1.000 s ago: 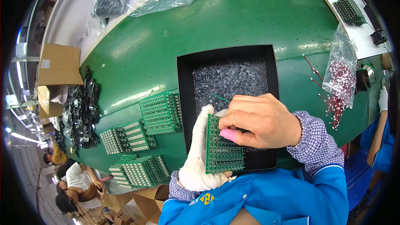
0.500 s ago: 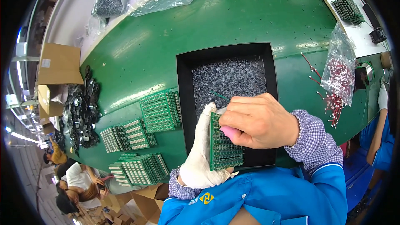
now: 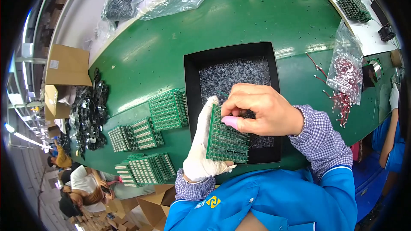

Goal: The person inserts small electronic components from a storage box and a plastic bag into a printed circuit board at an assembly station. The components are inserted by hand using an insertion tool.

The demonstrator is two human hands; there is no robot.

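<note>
My left hand (image 3: pixel 200 156), in a white glove, is closed on the edges of a green circuit board panel (image 3: pixel 229 143). The panel tilts above the near part of a black tray (image 3: pixel 275 102), its many small parts and pins showing. My bare right hand (image 3: pixel 261 109) is at the panel's upper edge, fingers curled in a pinch, a pink cover (image 3: pixel 230 121) on the thumb. Whatever lies between those fingertips is too small or hidden to name. A thin green sliver shows just beyond them. Loose small dark slender pieces (image 3: pixel 233 75) fill the tray.
Stacks of green circuit boards (image 3: pixel 168 110) lie left of the tray, with black parts (image 3: pixel 87 115) and a cardboard box (image 3: pixel 66 66) farther left. A bag of red wires (image 3: pixel 344 75) lies right. Plastic bags (image 3: pixel 171 0) sit at the back. Another person's gloved hand (image 3: pixel 394 97) is far right.
The panel has shifted slightly up and left with my left hand, and its face shows more. My right fingers have curled and turned, exposing the pink thumb cover. The view has shifted slightly.
</note>
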